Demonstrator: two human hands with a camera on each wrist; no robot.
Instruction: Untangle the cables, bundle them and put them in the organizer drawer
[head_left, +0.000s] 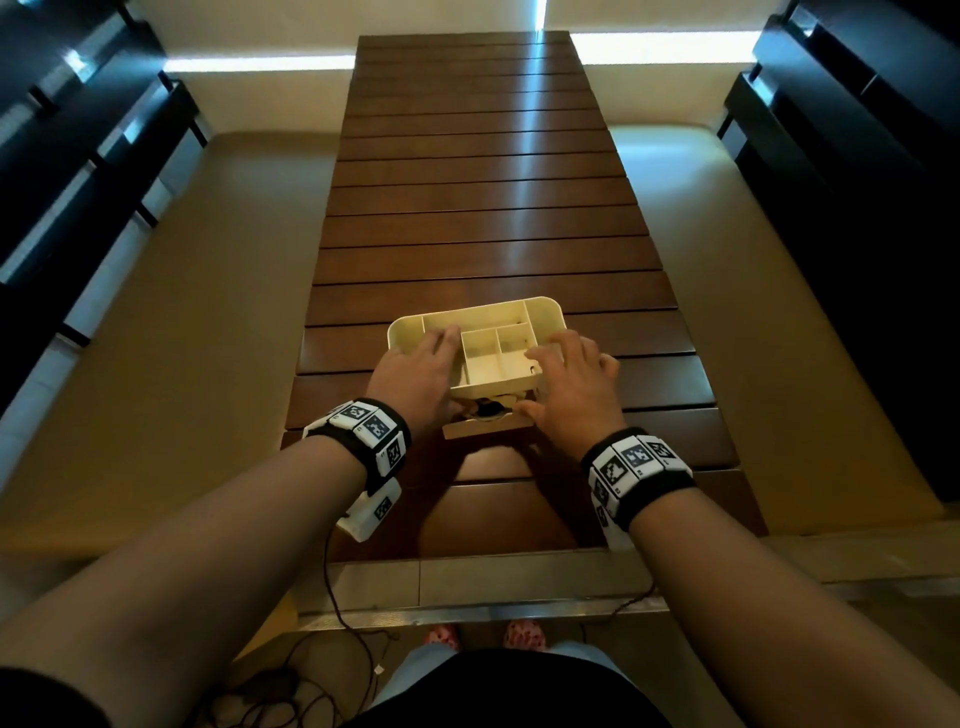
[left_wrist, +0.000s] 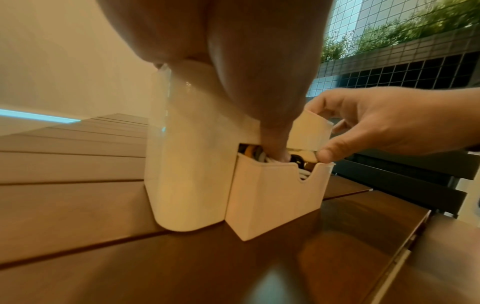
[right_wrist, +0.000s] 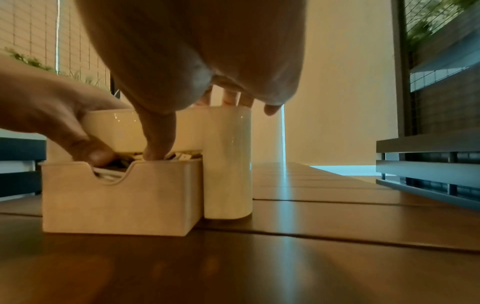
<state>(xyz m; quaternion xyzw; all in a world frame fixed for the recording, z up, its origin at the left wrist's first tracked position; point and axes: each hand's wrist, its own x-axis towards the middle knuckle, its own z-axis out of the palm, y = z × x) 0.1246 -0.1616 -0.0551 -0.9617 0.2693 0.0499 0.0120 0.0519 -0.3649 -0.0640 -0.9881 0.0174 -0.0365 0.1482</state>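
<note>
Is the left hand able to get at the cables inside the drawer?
Probably yes. The drawer is pulled partly out of the organizer, so its top is open, and the left hand already has its thumb down on the cables. The right hand has its thumb in there too, so space is tight.

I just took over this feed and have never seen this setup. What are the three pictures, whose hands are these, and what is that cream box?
No machine here: a person works bare-handed, with a camera on the head and one on each wrist. The head view looks down on a slatted wooden table bearing a cream desk organizer whose drawer is pulled partly out. The wrist views look along each hand. The left hand and right hand rest their fingers on the organizer's top while both thumbs press down on the bundled cables in the drawer. Neither hand grips anything.
</note>
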